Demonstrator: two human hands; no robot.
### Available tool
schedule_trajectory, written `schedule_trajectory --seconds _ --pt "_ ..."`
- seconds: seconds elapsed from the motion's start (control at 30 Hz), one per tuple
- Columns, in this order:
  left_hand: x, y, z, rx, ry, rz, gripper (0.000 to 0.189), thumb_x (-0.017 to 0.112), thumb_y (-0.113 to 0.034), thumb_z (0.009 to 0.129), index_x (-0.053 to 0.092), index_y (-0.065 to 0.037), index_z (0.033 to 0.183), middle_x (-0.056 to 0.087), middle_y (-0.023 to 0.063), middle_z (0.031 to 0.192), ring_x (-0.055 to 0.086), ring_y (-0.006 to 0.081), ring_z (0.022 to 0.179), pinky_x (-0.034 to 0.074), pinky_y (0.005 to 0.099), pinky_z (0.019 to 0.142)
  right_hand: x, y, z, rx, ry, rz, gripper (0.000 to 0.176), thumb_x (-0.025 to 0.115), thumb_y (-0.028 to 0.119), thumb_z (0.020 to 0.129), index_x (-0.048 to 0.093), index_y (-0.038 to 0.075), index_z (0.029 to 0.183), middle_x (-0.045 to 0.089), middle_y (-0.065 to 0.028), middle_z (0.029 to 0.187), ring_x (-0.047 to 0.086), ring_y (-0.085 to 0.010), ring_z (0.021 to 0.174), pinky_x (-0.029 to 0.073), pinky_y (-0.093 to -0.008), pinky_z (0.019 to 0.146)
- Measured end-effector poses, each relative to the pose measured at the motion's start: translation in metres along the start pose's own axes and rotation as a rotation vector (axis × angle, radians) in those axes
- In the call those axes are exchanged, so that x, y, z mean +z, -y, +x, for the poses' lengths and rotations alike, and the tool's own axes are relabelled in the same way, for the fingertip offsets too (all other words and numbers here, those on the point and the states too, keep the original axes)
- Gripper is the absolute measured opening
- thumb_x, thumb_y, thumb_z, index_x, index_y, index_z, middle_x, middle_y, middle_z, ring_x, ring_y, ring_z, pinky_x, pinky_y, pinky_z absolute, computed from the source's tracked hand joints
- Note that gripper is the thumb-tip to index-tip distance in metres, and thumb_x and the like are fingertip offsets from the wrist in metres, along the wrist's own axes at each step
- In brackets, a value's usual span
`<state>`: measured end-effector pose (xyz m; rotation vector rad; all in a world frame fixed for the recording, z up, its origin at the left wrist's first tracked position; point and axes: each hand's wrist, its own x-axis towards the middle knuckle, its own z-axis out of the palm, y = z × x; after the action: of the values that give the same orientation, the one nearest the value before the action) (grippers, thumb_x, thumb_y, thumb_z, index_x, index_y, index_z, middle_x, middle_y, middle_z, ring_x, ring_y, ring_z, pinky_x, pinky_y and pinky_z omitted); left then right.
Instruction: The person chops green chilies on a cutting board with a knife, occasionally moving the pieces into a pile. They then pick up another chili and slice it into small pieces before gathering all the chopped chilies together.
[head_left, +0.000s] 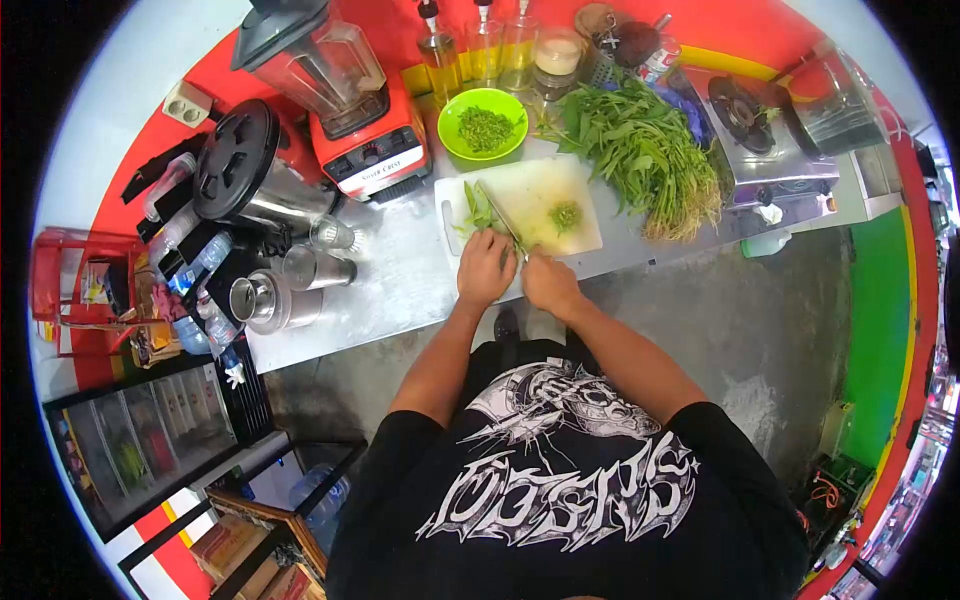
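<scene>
A white cutting board point(548, 180) lies near the front edge of the metal counter. My left hand point(486, 268) is closed over the lower end of some long green leaves point(478, 207) on the board's left part. Wrapped round the handle of a kitchen knife point(497, 208) is my right hand point(549, 282); the blade points away from me, just right of the leaves. To the right of the blade sits a small heap of chopped greens point(565, 215). Behind the board, a lime-green bowl point(450, 140) holds more chopped greens.
A large bunch of leafy greens point(640, 150) with roots lies right of the board. Beyond it is a gas stove point(790, 172). On the left stand a red blender point(370, 150), a lidded steel pot point(240, 165) and metal cups point(318, 268). Oil bottles point(440, 62) line the wall.
</scene>
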<state>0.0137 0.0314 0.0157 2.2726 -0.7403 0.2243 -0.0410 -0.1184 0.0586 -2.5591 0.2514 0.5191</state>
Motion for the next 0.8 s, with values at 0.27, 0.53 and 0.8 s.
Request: schedule_trajectory --seconds 0.27,0.53,0.8 --pt "-0.003 -0.004 0.001 0.002 0.014 -0.004 0.018 0.067 -0.013 0.087 0.072 -0.009 0.103 0.056 0.0091 0.092 0.055 0.0308 0.091 0.047 0.0438 0.082 -0.013 -0.033 -0.007 0.199 -0.024 0.073 0.042 0.051 0.030 0.096 0.053 -0.004 0.120 0.068 -0.0319 0.109 0.067 -0.0481 0.101 0.051 -0.0572 0.090" --pt "-0.006 -0.005 0.004 0.017 0.038 0.008 0.026 0.065 -0.014 0.088 0.071 -0.010 0.113 0.054 0.0098 0.093 0.055 0.0315 0.090 0.046 0.0441 0.081 -0.014 -0.033 -0.003 0.101 -0.079 0.023 0.038 0.050 0.027 0.094 0.055 -0.005 0.115 0.069 -0.0314 0.103 0.067 -0.0493 0.096 0.052 -0.0582 0.088" --pt "-0.003 -0.005 0.002 0.018 0.028 0.032 0.027 0.066 -0.014 0.087 0.071 -0.010 0.113 0.054 0.0108 0.093 0.055 0.0321 0.090 0.046 0.0442 0.080 0.002 -0.021 -0.005 0.101 -0.080 0.001 0.036 0.055 0.026 0.094 0.056 -0.006 0.111 0.069 -0.0321 0.096 0.068 -0.0494 0.091 0.053 -0.0580 0.085"
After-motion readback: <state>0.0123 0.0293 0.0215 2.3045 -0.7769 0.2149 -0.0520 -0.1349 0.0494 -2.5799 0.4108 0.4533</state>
